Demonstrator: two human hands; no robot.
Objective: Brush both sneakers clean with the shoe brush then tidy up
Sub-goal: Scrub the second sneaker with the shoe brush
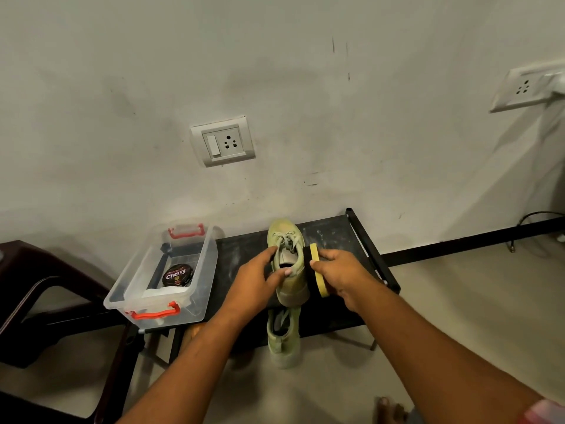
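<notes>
A pale green sneaker (286, 240) is held over the black rack top (333, 237), toe pointing at the wall. My left hand (256, 278) grips it at the collar, thumb at the opening. My right hand (339, 272) holds a shoe brush (316, 270) with a yellow back against the sneaker's right side. The second green sneaker (281, 338) lies below, at the rack's near edge, its heel hanging over the edge.
A clear plastic box (171, 304) with red handles stands on the rack's left end, holding a tin of polish (178, 275) and a white cloth. A dark brown plastic chair (36, 289) is at the left. Wall sockets (223, 142) sit above. A bare foot (391, 408) shows below.
</notes>
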